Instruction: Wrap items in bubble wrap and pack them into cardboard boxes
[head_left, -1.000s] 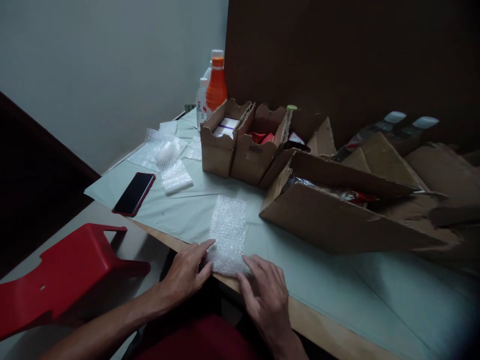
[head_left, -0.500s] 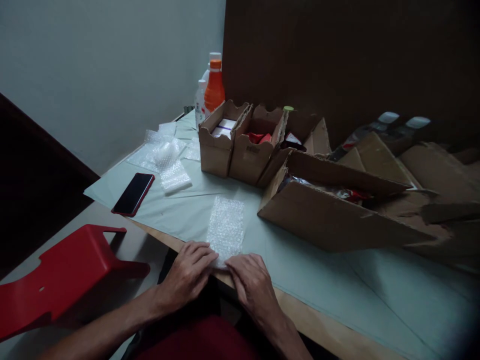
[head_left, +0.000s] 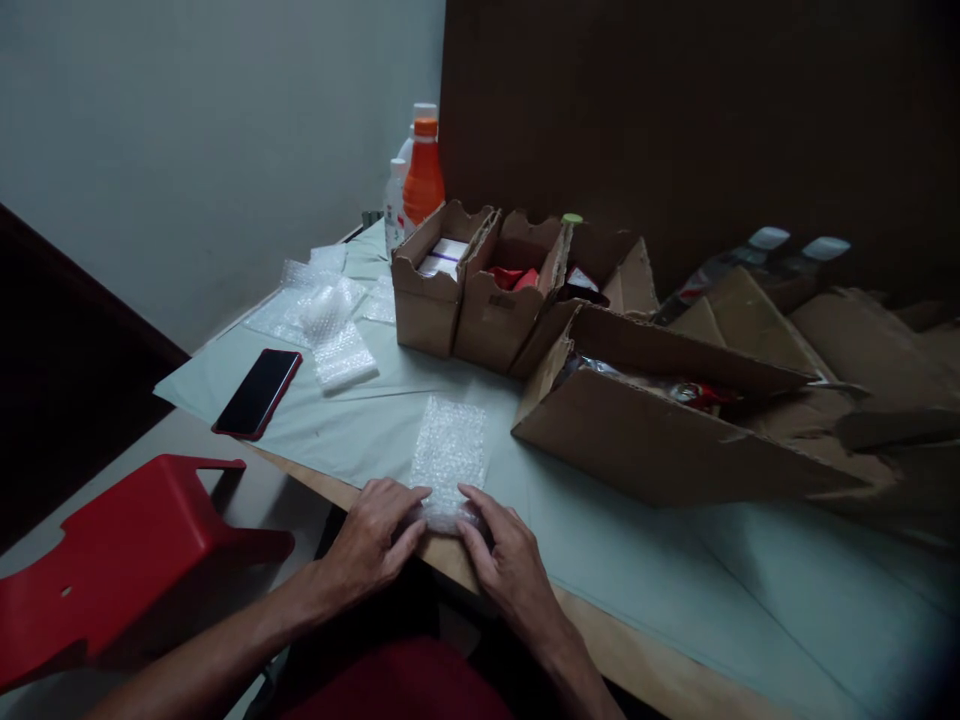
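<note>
Head view shows the bubble wrap sheet point(head_left: 448, 455) flat at the table's near edge; left hand point(head_left: 373, 540) and right hand point(head_left: 504, 560) pinch its near end, fingers curled, seemingly rolling it; most of the sheet lies unrolled beyond.

You are in a small home packing corner, not a shop floor. A plain wall meets a dark panel at the top of the frame. The worktop point(head_left: 360, 425) carries open cardboard boxes point(head_left: 480, 290) of small goods, bubble wrap pieces point(head_left: 322, 310), bottles point(head_left: 420, 175) and a phone point(head_left: 257, 392); a red plastic stool point(head_left: 112, 550) sits lower left.
</note>
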